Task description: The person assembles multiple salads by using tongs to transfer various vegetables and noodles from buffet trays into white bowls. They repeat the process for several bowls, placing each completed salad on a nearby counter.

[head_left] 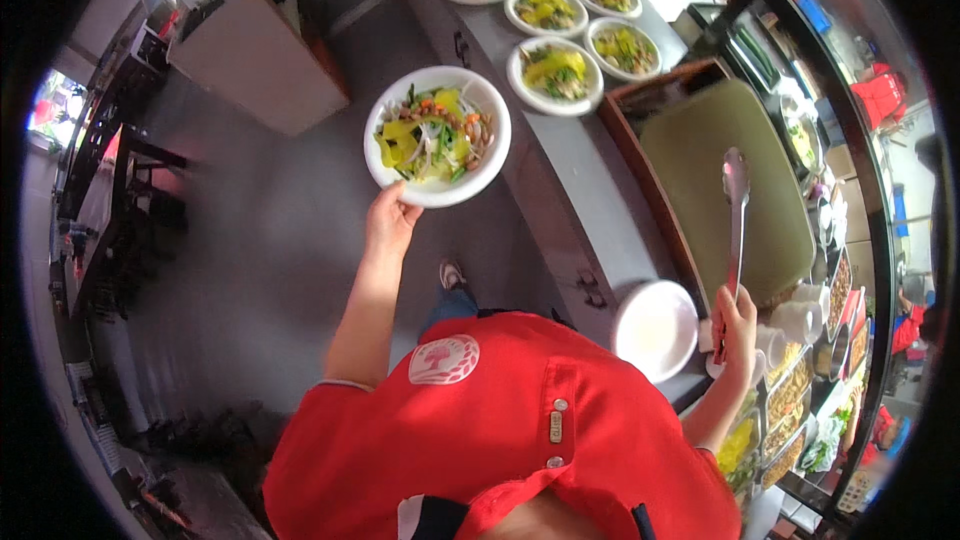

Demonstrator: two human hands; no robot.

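Note:
My left hand (392, 218) grips the near rim of a white bowl (497, 130) and holds it out over the floor, left of the counter. In the bowl lie yellow-green slices, white shreds, green bits, peanuts and orange pieces. My right hand (737, 328) is closed around metal tongs (738, 202), which point away from me above a large olive-green panel (690, 155) set in a brown frame. Whether the tongs' jaws are apart I cannot tell. Beside my right hand is a white round bowl (655, 328), with nothing visible in it.
Several filled white bowls, one nearest me (553, 108), stand on the grey counter (600, 200). Food trays (785, 400) and white cups (795, 320) line the right side beneath a dark rail (868, 190). A box-like cabinet (255, 65) stands at the far left. People in red are beyond the rail.

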